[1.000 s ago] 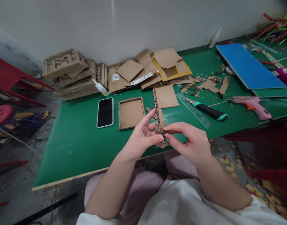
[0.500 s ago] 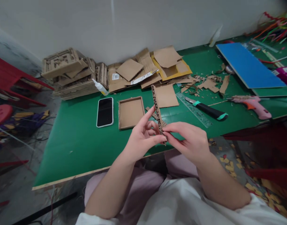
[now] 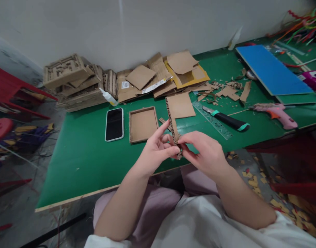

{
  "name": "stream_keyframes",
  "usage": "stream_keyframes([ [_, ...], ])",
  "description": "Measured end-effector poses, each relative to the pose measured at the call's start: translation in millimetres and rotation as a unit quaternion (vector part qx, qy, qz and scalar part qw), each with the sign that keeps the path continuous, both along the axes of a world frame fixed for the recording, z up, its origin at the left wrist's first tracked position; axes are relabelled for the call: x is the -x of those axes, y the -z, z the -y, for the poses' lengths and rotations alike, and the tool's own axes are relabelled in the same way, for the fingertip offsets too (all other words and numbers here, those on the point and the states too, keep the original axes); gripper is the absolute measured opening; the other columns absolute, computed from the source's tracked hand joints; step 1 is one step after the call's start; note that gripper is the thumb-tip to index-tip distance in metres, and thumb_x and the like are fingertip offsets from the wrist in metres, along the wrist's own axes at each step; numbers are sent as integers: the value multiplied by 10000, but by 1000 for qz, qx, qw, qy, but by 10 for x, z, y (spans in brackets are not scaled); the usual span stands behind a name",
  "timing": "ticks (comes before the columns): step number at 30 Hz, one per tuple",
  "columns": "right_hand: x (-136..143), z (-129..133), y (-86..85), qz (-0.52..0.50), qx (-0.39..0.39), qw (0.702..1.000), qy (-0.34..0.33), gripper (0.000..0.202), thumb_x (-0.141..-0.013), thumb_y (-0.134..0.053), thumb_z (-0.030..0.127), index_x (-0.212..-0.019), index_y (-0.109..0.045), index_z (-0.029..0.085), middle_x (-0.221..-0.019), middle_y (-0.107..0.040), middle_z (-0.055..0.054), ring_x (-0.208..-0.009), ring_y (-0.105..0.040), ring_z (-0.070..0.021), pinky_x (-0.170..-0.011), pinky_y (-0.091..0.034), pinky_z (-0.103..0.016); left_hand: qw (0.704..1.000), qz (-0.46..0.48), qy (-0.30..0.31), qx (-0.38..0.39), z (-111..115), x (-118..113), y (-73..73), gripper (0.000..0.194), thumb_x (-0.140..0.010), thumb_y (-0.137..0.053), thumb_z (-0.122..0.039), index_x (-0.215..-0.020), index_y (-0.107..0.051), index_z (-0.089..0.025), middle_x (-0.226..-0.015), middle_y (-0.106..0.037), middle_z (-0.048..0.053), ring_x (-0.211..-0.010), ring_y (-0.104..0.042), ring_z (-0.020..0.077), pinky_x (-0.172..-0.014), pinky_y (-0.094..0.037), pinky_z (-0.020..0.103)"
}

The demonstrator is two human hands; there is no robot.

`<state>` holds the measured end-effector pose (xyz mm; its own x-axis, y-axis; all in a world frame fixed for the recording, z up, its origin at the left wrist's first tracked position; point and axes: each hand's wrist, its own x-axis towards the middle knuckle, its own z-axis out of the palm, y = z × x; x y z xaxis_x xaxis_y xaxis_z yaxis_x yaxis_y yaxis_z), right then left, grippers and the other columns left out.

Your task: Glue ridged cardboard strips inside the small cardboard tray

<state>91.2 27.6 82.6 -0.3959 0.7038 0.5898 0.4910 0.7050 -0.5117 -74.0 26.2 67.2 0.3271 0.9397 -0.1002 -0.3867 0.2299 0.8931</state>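
Between my hands a piece of corrugated cardboard (image 3: 171,120) is held on edge, its fluted side facing up. My left hand (image 3: 159,148) grips it from the left, index finger stretched along the side and thumb near the close end. My right hand (image 3: 203,150) pinches the near end from the right with thumb and fingertips. Just left of it on the green table lies a shallow cardboard tray (image 3: 144,141) with raised rims. A flat cardboard square (image 3: 183,105) lies behind the held piece. Small cardboard strips beside my fingers are partly hidden.
A phone (image 3: 114,124) and glue bottle (image 3: 108,96) stand left, before stacked cardboard frames (image 3: 66,70). A clear ruler (image 3: 214,122), a utility knife (image 3: 229,120) and a pink glue gun (image 3: 278,113) lie right. Cardboard scraps (image 3: 230,92) and a blue board (image 3: 271,70) are further back.
The held cardboard has tilted slightly, showing more of its flat right face. Both hands keep their grip and have barely moved. The whole view has shifted a little.
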Motion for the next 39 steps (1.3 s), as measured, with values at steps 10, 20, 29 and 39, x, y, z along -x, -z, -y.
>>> stream_keyframes([
  [10, -4, -18, -1, -55, -16, 998, 1, 187, -768, -541, 100, -903, -614, 208, -838, -653, -33, -789, -595, -148, -725, -504, -303, 997, 45, 24, 64, 4, -6, -38, 830, -645, -762, -253, -1350, -324, -251, -776, -610, -7, -557, -618, 110, -483, -519, 197],
  [20, 36, -5, -54, -95, 135, 986, 37, 80, -775, -547, 116, -794, -575, 188, -714, -613, 10, -664, -580, -97, -597, -477, -199, 993, 54, 58, 83, -4, -2, -50, 775, -649, -757, -241, -1322, -373, -239, -819, -630, 14, -611, -651, 141, -496, -532, 197],
  [29, -2, -26, -5, -76, 25, 997, 6, 192, -779, -571, 106, -928, -638, 207, -860, -640, -38, -813, -583, -134, -732, -503, -279, 995, 38, 56, 71, 8, -21, -95, 764, -684, -723, -182, -1348, -351, -244, -822, -628, 9, -572, -607, 87, -537, -545, 203],
  [39, -4, -32, 17, -64, -37, 997, -8, 196, -767, -587, 85, -936, -607, 184, -848, -662, -45, -807, -599, -139, -746, -509, -296, 998, -30, 12, 53, 37, -63, -154, 734, -656, -720, -148, -1312, -403, -236, -913, -587, 17, -607, -565, 71, -527, -544, 214],
])
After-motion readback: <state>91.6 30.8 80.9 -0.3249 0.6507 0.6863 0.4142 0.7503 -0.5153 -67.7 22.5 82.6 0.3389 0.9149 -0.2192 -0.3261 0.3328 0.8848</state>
